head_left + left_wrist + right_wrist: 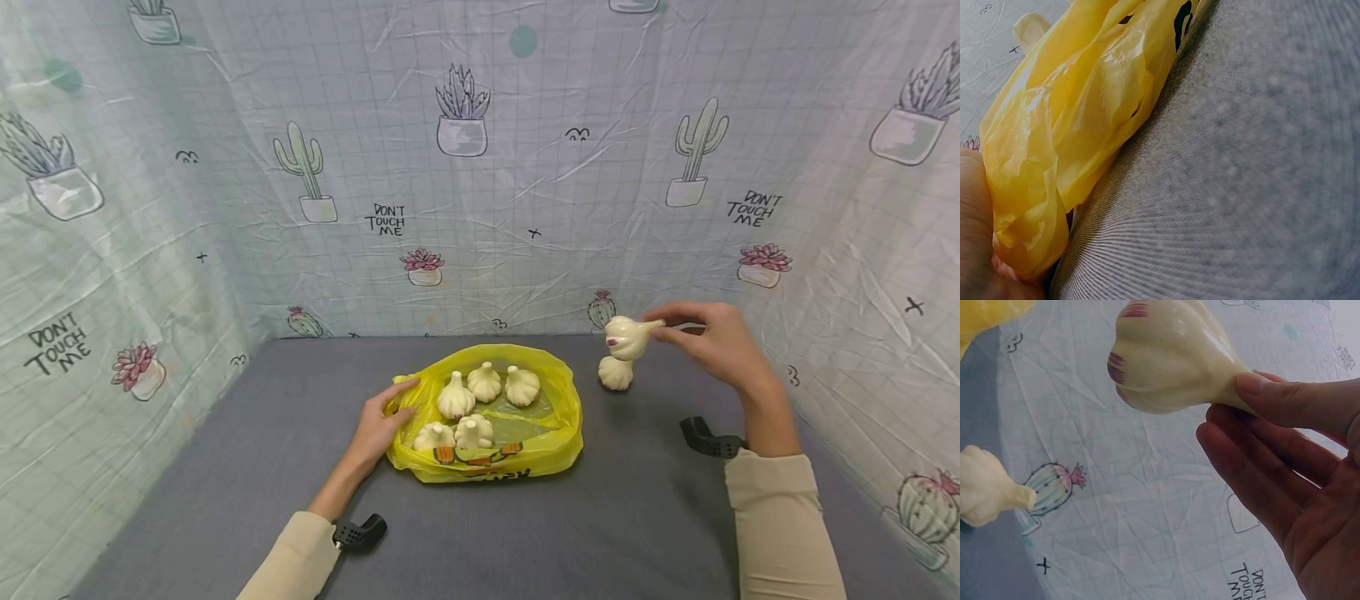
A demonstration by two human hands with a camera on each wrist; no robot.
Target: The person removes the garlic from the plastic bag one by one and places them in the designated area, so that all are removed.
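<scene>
My right hand [708, 337] pinches a cream garlic bulb [627, 337] by its stem between thumb and fingers, up off the table. Purple streaks mark the held bulb [1166, 356] in the right wrist view. Just below it in the head view, another garlic bulb [615, 375] rests on the table. My left hand [378, 423] holds the left end of a yellow plastic bag [491, 468], thumb and fingers about its edge. Inside the open bag several garlic bulbs [455, 398] lie in two groups. The left wrist view shows the bag's crinkled side [1094, 106] against the thumb.
The grey table [300, 400] runs back to a patterned cloth [525, 208] hung behind and on both sides. Black devices [360, 533] sit on both wrists.
</scene>
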